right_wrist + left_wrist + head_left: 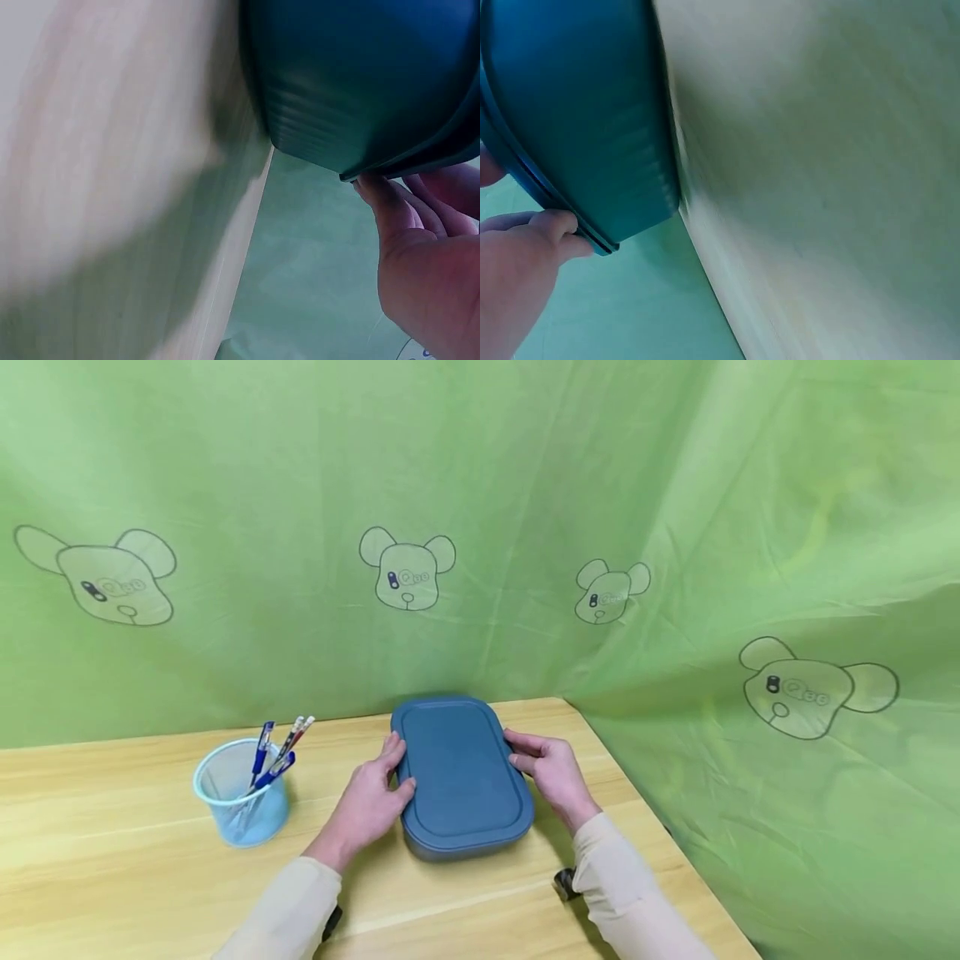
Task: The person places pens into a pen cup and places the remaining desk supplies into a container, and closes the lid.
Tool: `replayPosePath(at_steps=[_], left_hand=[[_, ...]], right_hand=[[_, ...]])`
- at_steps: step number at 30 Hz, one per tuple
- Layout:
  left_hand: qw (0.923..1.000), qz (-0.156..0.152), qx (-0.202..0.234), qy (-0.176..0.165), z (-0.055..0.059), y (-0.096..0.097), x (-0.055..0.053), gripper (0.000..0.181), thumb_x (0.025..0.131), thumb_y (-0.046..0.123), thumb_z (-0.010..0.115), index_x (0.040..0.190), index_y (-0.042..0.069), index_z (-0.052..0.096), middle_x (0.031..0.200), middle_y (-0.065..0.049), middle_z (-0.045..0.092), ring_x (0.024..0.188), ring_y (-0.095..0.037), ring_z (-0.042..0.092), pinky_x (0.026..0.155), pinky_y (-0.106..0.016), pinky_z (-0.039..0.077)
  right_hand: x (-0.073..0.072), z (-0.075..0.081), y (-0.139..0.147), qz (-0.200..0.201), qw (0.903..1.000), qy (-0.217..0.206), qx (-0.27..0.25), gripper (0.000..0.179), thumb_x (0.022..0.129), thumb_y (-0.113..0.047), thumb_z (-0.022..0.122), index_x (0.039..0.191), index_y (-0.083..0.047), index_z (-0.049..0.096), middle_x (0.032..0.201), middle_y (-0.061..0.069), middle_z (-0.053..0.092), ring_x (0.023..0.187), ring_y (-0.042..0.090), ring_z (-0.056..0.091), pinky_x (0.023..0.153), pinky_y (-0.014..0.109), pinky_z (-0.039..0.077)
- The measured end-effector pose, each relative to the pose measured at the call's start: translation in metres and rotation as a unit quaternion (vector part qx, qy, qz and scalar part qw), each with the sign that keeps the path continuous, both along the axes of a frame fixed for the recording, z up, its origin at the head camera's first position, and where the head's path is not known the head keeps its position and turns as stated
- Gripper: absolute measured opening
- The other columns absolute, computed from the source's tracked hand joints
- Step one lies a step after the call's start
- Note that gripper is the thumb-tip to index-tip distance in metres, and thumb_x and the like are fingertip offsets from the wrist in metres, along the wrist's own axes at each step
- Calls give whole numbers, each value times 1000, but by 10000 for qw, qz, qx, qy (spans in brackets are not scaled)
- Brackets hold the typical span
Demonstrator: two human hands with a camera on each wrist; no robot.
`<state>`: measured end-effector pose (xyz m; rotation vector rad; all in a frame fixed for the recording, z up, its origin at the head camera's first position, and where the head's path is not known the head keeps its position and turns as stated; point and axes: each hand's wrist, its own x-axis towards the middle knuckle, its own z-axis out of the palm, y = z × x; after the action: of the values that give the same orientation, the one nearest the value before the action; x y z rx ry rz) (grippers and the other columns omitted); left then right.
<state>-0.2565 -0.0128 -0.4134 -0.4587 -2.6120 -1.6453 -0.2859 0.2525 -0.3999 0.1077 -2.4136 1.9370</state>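
A blue lidded box (461, 772), rectangular with rounded corners, rests on the table in the head view with its lid on. My left hand (371, 802) grips the left edge of the lid, the thumb near the front and the fingers farther back. On the opposite edge, my right hand (551, 774) holds the rim between thumb and fingers. In the left wrist view, bent fingers (559, 229) touch the lid rim above the box's side wall (585, 127). The right wrist view shows fingers (386, 202) at the rim too. What is inside the box is hidden.
Left of the box stands a light blue mesh pen holder (251, 818) with several pens and pencils (273, 760). A green curtain (480, 643) with printed bear heads hangs behind and to the right of the wooden table (112, 877).
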Motion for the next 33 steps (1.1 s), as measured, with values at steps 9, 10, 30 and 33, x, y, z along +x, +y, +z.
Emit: replayPosePath(at_steps=[9,10,30,33], left_hand=[[9995,114,-307,-1,2,2,-3,59,96,5,59,147,-9,31,159,-18,18,145,-30,16,118,-43,16],[9994,119,-323,9,2,3,-3,59,96,5,59,146,-9,31,159,-18,18,145,-30,16,118,-43,16],[9973,449,-168,-558,4,4,-1,59,97,8,61,146,-10,32,152,-25,26,141,-37,24,116,-45,22],[9975,457,-146,-527,4,4,-2,59,97,8,61,145,-11,32,151,-26,28,141,-38,26,115,-46,24]], right_hand=[[-3,-2,0,117,9999,-96,14,41,88,13,59,129,13,56,134,26,54,128,35,49,98,29,49],[-3,-2,0,127,9999,-104,35,41,88,13,60,129,13,56,134,26,54,128,35,49,99,30,49],[-2,-5,1,63,9979,-283,586,41,93,3,61,134,5,56,137,18,55,127,31,51,104,35,45],[-2,-5,1,97,9971,-241,713,41,93,3,61,134,5,56,137,18,55,128,30,50,104,36,45]])
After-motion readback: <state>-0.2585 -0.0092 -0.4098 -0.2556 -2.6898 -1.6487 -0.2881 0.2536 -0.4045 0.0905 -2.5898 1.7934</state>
